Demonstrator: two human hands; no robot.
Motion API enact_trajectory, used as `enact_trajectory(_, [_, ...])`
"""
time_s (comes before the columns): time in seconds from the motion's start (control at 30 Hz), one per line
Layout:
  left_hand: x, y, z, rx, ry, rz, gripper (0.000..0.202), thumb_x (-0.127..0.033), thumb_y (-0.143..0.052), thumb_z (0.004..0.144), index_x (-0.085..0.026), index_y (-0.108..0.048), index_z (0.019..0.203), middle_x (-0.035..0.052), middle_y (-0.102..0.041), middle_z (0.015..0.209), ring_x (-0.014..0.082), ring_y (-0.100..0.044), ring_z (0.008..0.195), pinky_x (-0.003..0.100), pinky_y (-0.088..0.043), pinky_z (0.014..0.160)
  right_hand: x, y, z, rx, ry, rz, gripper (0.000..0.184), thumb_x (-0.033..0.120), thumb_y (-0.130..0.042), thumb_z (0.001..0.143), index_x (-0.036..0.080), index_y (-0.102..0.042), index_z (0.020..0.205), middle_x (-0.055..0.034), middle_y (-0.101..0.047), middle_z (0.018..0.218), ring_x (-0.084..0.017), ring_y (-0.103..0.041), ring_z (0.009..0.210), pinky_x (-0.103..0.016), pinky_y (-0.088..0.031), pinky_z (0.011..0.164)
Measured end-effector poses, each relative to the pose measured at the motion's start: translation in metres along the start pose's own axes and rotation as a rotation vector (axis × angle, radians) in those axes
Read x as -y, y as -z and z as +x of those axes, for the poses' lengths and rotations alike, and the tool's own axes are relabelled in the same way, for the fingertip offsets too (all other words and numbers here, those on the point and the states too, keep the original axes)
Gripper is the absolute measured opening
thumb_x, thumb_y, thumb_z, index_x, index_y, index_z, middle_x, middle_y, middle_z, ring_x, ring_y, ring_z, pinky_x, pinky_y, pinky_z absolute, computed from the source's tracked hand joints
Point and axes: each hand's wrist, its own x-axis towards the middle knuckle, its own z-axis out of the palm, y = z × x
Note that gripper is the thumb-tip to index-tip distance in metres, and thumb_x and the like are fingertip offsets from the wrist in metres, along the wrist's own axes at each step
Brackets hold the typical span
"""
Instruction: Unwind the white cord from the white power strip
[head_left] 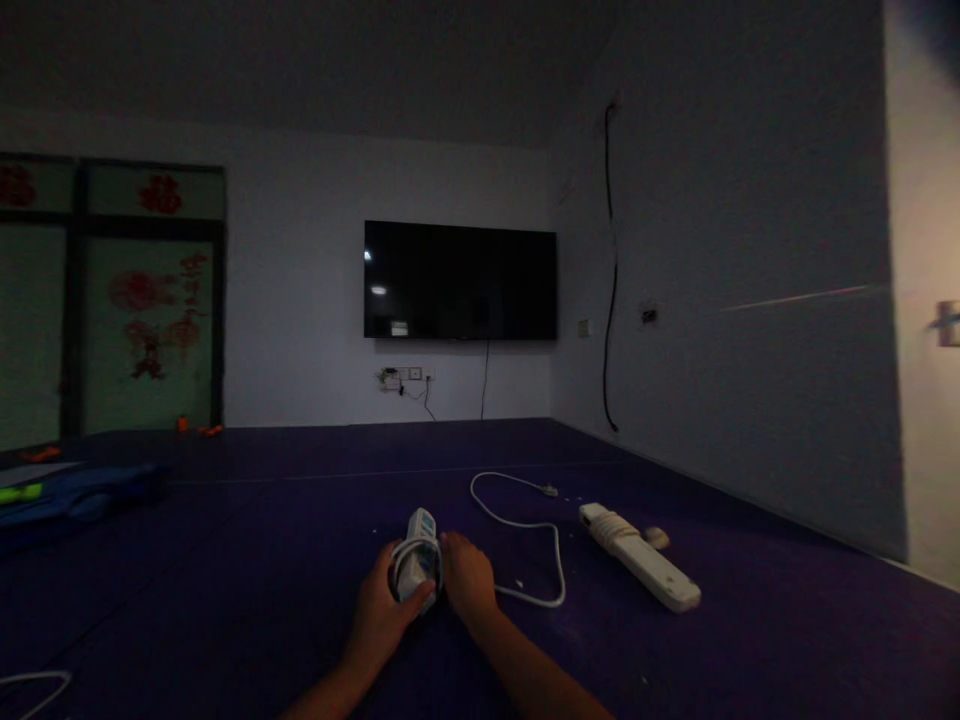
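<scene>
My left hand [378, 608] is wrapped round a white power strip [422, 524] with blue markings, its thumb lying over the near end. A turn of white cord loops around the strip's middle. On the strip's right side, my right hand [468, 580] is closed on the cord, with its fingers mostly hidden behind the knuckles. From there the loose cord [558, 560] curves over the purple surface [247, 590] to a plug [550, 490]. Farther right lies a second white power strip [654, 568], its own cord wound tightly around one end.
A small round pale object [657, 538] sits beside the second strip. Blue cloth [97, 492] with a bright green item [21, 493] lies at the left. Orange items [210, 431] are near the far edge. A television [460, 280] hangs on the back wall.
</scene>
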Motion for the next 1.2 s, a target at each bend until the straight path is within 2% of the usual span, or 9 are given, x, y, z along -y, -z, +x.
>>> enact_trajectory(0.3, [-0.003, 0.004, 0.0, -0.069, -0.038, 0.033, 0.053, -0.028, -0.069, 0.054, -0.018, -0.055, 0.104, 0.0085, -0.063, 0.101, 0.027, -0.058, 0.095, 0.036, -0.041, 0.088, 0.0, 0.0, -0.003, -0.047, 0.039, 0.024, 0.035, 0.03, -0.023, 0.092, 0.019, -0.056, 0.089, -0.0056, -0.063, 0.084, -0.014, -0.062, 0.07, -0.022, -0.04, 0.059])
enact_trajectory(0.47, [-0.001, 0.011, 0.004, -0.131, -0.124, 0.105, 0.047, -0.017, -0.062, 0.058, -0.022, -0.057, 0.105, 0.0062, -0.059, 0.112, 0.0267, -0.05, 0.107, 0.036, -0.031, 0.099, 0.003, 0.001, -0.006, -0.101, 0.093, 0.007, 0.039, 0.033, -0.019, 0.093, 0.02, -0.055, 0.089, -0.0047, -0.061, 0.084, -0.014, -0.061, 0.068, -0.022, -0.039, 0.057])
enact_trajectory(0.57, [0.008, 0.016, 0.009, -0.069, -0.219, 0.18, 0.047, -0.011, -0.055, 0.062, -0.024, -0.057, 0.107, 0.0041, -0.056, 0.118, 0.0248, -0.047, 0.112, 0.036, -0.026, 0.103, 0.002, 0.002, -0.006, -0.093, 0.089, -0.011, 0.04, 0.034, -0.018, 0.093, 0.02, -0.055, 0.088, -0.0044, -0.061, 0.086, -0.014, -0.061, 0.068, -0.021, -0.039, 0.056])
enact_trajectory(0.67, [0.018, 0.023, 0.015, 0.016, -0.341, 0.3, 0.05, -0.006, -0.045, 0.066, -0.025, -0.057, 0.11, 0.0028, -0.054, 0.121, 0.0225, -0.046, 0.114, 0.036, -0.027, 0.104, -0.002, 0.004, -0.004, -0.056, 0.106, -0.038, 0.038, 0.038, -0.022, 0.092, 0.021, -0.056, 0.089, -0.0039, -0.061, 0.087, -0.013, -0.06, 0.07, -0.021, -0.039, 0.056])
enact_trajectory(0.9, [0.029, 0.032, 0.022, 0.208, -0.515, 0.736, 0.068, 0.004, -0.032, 0.065, -0.027, -0.043, 0.124, 0.0016, -0.045, 0.13, 0.0197, -0.039, 0.119, 0.038, -0.031, 0.102, -0.014, 0.008, 0.002, 0.015, 0.128, -0.122, 0.035, 0.04, -0.028, 0.09, 0.021, -0.057, 0.088, -0.0047, -0.061, 0.091, -0.016, -0.061, 0.07, -0.022, -0.04, 0.054])
enact_trajectory(1.03, [0.035, 0.031, 0.022, 0.241, -0.605, 0.913, 0.075, 0.009, -0.027, 0.064, -0.028, -0.034, 0.129, 0.002, -0.042, 0.132, 0.0196, -0.04, 0.118, 0.042, -0.035, 0.099, -0.021, 0.007, 0.006, 0.049, 0.125, -0.157, 0.035, 0.039, -0.028, 0.09, 0.019, -0.057, 0.089, -0.0062, -0.061, 0.092, -0.017, -0.061, 0.072, -0.024, -0.041, 0.056])
enact_trajectory(1.2, [0.04, 0.029, 0.022, 0.262, -0.674, 0.97, 0.086, 0.013, -0.025, 0.06, -0.032, -0.021, 0.134, 0.0002, -0.034, 0.138, 0.0193, -0.038, 0.119, 0.042, -0.037, 0.097, -0.022, 0.008, 0.005, 0.072, 0.131, -0.148, 0.037, 0.039, -0.026, 0.09, 0.019, -0.058, 0.089, -0.0079, -0.061, 0.093, -0.018, -0.062, 0.073, -0.026, -0.042, 0.058])
